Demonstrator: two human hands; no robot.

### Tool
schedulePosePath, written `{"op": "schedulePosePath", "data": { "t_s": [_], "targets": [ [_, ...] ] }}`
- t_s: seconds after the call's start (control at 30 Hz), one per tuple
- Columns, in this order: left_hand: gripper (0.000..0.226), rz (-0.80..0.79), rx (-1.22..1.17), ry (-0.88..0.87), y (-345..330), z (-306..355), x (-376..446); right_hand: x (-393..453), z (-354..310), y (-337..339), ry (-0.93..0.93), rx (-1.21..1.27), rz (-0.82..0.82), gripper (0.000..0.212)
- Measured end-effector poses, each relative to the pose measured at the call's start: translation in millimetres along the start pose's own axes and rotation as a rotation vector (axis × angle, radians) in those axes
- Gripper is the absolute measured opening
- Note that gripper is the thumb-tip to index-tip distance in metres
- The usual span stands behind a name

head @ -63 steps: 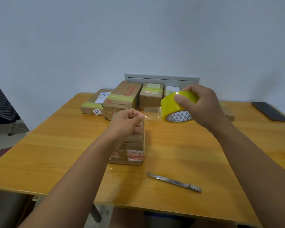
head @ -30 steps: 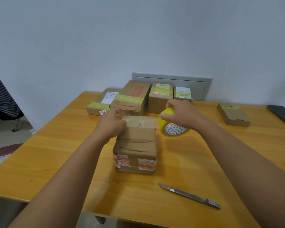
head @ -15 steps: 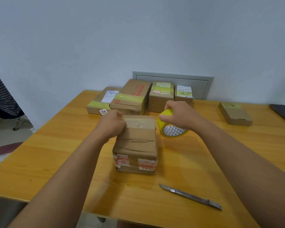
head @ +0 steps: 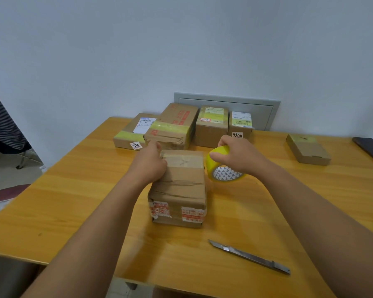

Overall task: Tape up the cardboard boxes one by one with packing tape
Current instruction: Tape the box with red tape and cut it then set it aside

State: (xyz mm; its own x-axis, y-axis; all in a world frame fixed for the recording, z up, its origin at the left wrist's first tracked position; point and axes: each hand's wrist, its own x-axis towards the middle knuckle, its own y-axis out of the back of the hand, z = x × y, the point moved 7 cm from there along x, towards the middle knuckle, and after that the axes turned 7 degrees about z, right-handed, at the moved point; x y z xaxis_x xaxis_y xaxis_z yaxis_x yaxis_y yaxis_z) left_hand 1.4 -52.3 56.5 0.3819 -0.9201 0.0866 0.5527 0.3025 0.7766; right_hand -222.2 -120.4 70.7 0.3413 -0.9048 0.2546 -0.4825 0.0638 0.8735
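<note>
So the left hand (head: 150, 163) pins the tape end on the box (head: 178, 186). Right hand (head: 239, 157) grips the roll (head: 221, 166) just right of it.

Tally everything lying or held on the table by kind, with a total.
Cardboard boxes: 6, namely the box being taped, four at the back, and a flat one at right
Yellow tape roll: 1
Utility knife: 1
Phone: 1
Total: 9
</note>
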Motion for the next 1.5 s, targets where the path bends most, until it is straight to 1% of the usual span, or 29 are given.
{"op": "schedulePosePath", "data": {
  "t_s": [0.17,0.3,0.37,0.43,0.47,0.5,0.53,0.57,0.6,0.63,0.67,0.73,0.8,0.9,1.1,1.4,1.5],
  "targets": [
    [0.044,0.010,0.010,-0.034,-1,2,-3,-4,2,-4,-0.011,0.017,0.002,0.029],
    [0.039,-0.001,-0.044,-0.018,1,-1,-8,-7,4,-6,-0.024,0.044,0.007,0.029],
    [0.037,0.030,-0.002,-0.049,2,2,-12,-8,4,-7,-0.022,0.056,0.015,0.029],
    [0.042,0.149,0.171,-0.152,4,13,-19,-9,5,-9,-0.021,0.060,0.026,0.028],
    [0.043,0.218,0.259,-0.239,5,23,-25,-9,5,-9,-0.022,0.058,0.032,0.028],
    [0.043,0.249,0.315,-0.334,1,33,-31,-10,6,-9,-0.022,0.055,0.038,0.028],
    [0.041,0.221,0.344,-0.417,-8,42,-37,-11,7,-10,-0.023,0.056,0.045,0.028],
    [0.041,0.146,0.347,-0.470,-19,47,-42,-12,7,-10,-0.023,0.060,0.053,0.028],
    [0.046,0.045,0.355,-0.487,-31,48,-46,-12,8,-11,-0.023,0.065,0.060,0.028],
    [0.055,-0.056,0.386,-0.478,-41,46,-48,-13,8,-11,-0.020,0.070,0.066,0.029],
    [0.062,-0.123,0.422,-0.462,-47,42,-48,-13,9,-12,-0.019,0.075,0.073,0.029],
    [0.067,-0.174,0.466,-0.423,-52,36,-47,-15,11,-12,-0.017,0.085,0.085,0.029],
    [0.072,-0.175,0.484,-0.369,-52,30,-47,-16,13,-13,-0.010,0.096,0.092,0.029],
    [0.078,-0.168,0.482,-0.340,-52,29,-45,-18,15,-15,-0.003,0.109,0.105,0.029],
    [0.075,-0.167,0.490,-0.253,-48,26,-48,-21,17,-16,-0.001,0.137,0.135,0.028],
    [0.075,-0.160,0.498,-0.235,-44,26,-53,-22,17,-19,-0.018,0.147,0.168,0.029],
    [0.083,-0.192,0.470,-0.228,-44,25,-51,-23,19,-20,-0.035,0.165,0.189,0.037]
  ]
}}
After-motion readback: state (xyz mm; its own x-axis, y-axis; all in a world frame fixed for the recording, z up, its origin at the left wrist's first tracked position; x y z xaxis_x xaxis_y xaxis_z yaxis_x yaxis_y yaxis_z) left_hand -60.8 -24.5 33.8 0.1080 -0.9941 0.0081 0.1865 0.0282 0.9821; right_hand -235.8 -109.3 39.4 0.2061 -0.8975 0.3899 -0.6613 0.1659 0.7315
